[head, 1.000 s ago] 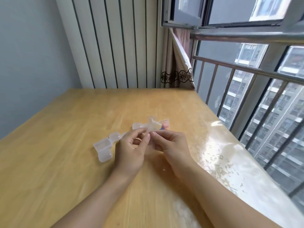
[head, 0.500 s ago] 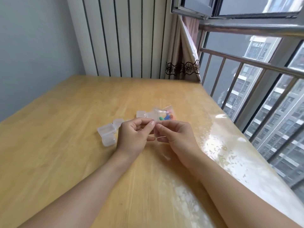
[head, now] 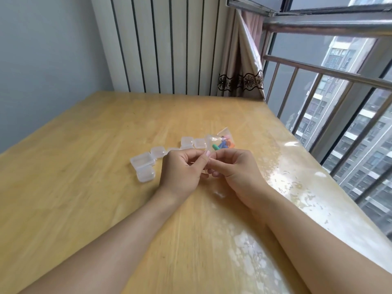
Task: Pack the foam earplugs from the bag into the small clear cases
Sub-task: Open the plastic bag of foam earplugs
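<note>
A: Locate the bag (head: 220,141).

B: It lies on the table (head: 84,166) just beyond both hands, coloured earplugs (head: 222,144) inside, clear cases (head: 146,166) in a row to its left.

A: Finger state?

B: The left hand (head: 180,170) and the right hand (head: 235,168) have curled fingers, fingertips meeting; the pinched object cannot be determined.

A: Clearance?

B: Bare tabletop extends left and toward the person; the railing (head: 318,71) borders the right edge.
</note>
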The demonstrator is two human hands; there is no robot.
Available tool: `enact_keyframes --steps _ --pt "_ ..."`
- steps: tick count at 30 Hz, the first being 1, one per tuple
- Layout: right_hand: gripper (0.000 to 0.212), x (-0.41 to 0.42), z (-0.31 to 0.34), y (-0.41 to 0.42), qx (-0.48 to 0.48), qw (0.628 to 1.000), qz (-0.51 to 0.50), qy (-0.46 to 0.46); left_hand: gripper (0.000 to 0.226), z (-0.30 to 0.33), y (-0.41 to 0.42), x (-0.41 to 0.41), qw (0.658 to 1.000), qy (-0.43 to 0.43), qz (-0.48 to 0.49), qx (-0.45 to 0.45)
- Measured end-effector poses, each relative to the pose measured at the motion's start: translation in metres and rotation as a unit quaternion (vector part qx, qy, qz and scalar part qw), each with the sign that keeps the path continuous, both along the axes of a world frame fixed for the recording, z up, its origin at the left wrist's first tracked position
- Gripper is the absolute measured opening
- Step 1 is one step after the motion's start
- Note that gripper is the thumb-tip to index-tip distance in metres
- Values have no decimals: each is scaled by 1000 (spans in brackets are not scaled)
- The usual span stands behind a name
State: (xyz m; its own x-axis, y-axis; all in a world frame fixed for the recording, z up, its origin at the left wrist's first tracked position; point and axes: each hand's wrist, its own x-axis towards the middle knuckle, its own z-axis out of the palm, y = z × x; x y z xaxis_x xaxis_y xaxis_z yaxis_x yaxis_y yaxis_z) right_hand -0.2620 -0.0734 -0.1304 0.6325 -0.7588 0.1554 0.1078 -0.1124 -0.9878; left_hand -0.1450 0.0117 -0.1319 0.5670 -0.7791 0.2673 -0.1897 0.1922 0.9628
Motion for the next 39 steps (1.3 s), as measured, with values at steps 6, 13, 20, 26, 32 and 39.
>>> enact_keyframes --steps 6,13,20,26,32,39 --pt "16 -6 6 -10 48 995 86 -4 21 1 1 0 999 43 -25 3" --pt "14 -6 7 -1 -145 987 13 66 21 2 3 -1 995 84 -46 23" --pt "20 -7 7 -2 -124 986 11 112 22 -1 2 1 993 80 -71 56" --pt "15 -11 13 -3 -189 973 -10 130 20 3 5 1 986 119 -108 45" --pt "7 -15 15 -4 -172 976 -30 133 25 5 6 -2 988 100 -103 52" --pt "14 -13 13 2 -105 986 -44 125 20 8 8 -4 988 87 -106 66"
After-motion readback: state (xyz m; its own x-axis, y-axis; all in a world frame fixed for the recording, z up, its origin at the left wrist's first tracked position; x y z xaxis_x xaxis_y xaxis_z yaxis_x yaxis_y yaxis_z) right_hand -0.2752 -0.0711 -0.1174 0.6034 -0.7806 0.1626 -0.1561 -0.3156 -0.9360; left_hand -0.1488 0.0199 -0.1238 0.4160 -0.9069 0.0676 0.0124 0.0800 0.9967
